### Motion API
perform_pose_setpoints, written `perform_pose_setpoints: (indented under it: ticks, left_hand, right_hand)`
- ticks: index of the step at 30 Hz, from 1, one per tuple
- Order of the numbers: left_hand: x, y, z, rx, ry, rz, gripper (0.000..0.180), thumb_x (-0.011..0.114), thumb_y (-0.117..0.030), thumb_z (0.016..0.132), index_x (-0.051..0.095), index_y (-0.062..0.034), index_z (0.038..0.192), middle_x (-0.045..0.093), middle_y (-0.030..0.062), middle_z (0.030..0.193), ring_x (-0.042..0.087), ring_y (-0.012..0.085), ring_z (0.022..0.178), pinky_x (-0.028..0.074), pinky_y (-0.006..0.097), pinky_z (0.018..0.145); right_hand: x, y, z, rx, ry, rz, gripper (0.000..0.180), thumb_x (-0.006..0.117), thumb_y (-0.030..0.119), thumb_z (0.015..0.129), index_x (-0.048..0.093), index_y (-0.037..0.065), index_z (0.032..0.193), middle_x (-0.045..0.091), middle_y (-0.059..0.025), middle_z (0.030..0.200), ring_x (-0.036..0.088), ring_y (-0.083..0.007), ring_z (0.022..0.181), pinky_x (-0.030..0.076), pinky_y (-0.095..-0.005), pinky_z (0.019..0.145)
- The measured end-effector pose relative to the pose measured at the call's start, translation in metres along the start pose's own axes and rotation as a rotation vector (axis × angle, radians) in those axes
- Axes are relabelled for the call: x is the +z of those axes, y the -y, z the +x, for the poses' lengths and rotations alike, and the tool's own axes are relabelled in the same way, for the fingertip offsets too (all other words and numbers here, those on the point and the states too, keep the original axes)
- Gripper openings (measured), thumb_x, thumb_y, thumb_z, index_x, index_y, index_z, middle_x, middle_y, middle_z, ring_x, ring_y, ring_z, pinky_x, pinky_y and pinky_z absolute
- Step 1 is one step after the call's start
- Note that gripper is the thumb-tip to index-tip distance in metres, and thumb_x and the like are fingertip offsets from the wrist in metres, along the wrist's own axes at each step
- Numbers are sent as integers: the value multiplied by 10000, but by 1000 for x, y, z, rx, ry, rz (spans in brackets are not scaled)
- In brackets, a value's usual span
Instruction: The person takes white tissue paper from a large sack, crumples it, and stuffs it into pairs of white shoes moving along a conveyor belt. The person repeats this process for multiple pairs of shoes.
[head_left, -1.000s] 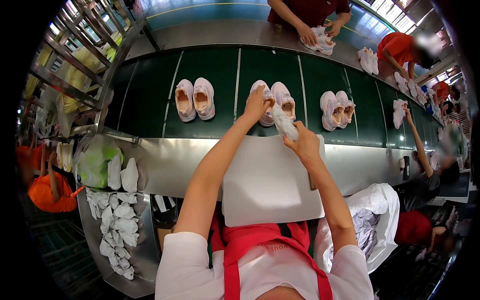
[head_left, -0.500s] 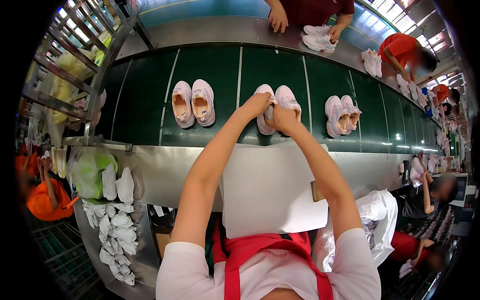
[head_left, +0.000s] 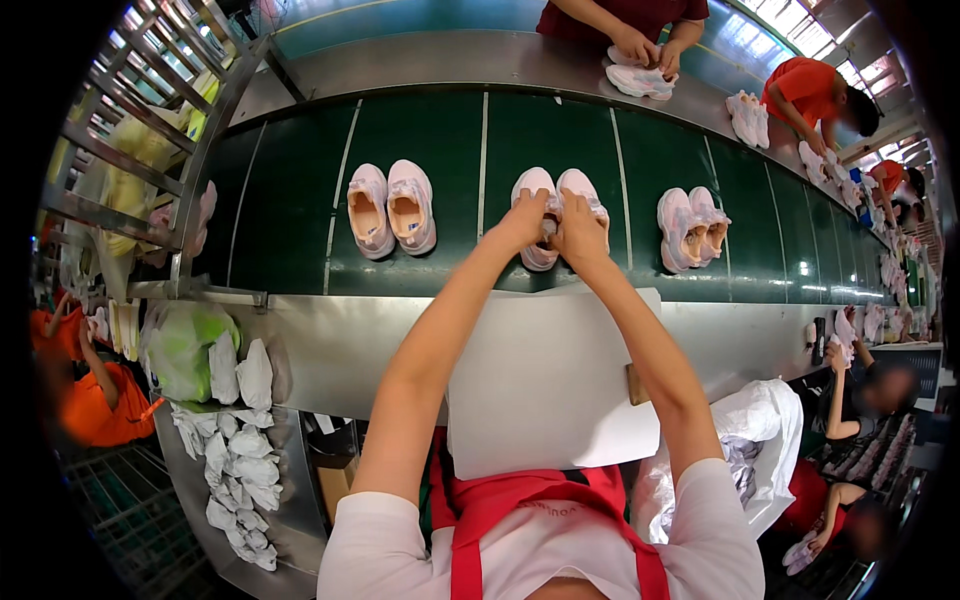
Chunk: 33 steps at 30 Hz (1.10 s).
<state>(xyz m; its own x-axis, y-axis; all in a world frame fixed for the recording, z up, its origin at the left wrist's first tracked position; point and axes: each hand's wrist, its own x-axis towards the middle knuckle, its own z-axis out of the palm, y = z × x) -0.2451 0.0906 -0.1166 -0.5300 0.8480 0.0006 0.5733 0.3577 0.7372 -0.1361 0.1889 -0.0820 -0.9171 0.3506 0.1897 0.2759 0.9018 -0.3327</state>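
Note:
In the head view, a pair of pale pink and lilac sneakers stands on the green belt (head_left: 450,275) in front of me. My left hand (head_left: 525,222) grips the upper of the left sneaker (head_left: 538,259), fingers bent over its opening. From the other side my right hand (head_left: 581,237) closes on that same opening, overlapping the right sneaker (head_left: 577,182). Something greyish shows in the opening between my hands; I cannot make out what it is. Similar pairs stand on the belt to the left (head_left: 411,215) and right (head_left: 678,232).
White sheets (head_left: 550,390) lie before me on the steel ledge (head_left: 330,330). White paper wads (head_left: 240,465) fill a tray at lower left; a white plastic bag (head_left: 770,430) is at right. Across the belt, a co-worker's hands (head_left: 650,50) handle sneakers. A metal rack (head_left: 150,130) stands left.
My hands have shifted slightly on the left sneaker, my left fingers now reaching down over its opening. The co-worker opposite has brought a free hand over to the sneakers.

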Motion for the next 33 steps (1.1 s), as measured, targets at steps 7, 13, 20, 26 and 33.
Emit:
perform_pose_setpoints:
  ticks: [7, 13, 20, 26, 33]
  left_hand:
    - [31, -19, 19, -308, -215, 238, 304, 601, -28, 784, 459, -20, 1052, 540, 208, 1057, 618, 376, 900, 541, 405, 727]
    - [49, 9, 25, -281, -320, 308, 318, 651, -56, 739, 473, -40, 1001, 555, 183, 1042, 615, 359, 905, 535, 402, 703]
    - [-13, -88, -50, 32, -375, 59, 345, 708, -157, 757, 558, -44, 1046, 591, 137, 1013, 564, 337, 948, 451, 424, 819]
    - [59, -134, -167, 712, 20, 40, 188, 693, -122, 722, 590, -72, 872, 581, 72, 886, 554, 245, 844, 438, 362, 787]
    - [70, -139, -174, 719, 8, 88, 252, 654, -51, 726, 583, -46, 968, 553, 83, 1064, 521, 239, 939, 428, 341, 820]
  right_hand:
    - [54, -5, 22, 84, -124, -180, 232, 587, 56, 762, 472, 33, 963, 518, -144, 939, 564, -310, 895, 511, -389, 690]
    - [59, -13, 22, 56, -77, -87, 299, 613, 69, 754, 481, 47, 1021, 532, -136, 976, 566, -298, 923, 505, -393, 694]
    - [-121, 9, -149, 364, -171, 228, 502, 716, 235, 750, 527, 80, 1189, 553, -97, 1022, 540, -258, 945, 462, -387, 762]
    - [-118, 3, -252, 446, -40, -214, 538, 760, 269, 673, 559, 45, 1119, 532, -114, 962, 516, -298, 919, 416, -399, 792]
    - [-106, -2, -243, 511, -94, 51, 220, 652, 122, 772, 542, 37, 943, 548, -134, 890, 554, -338, 859, 473, -427, 714]
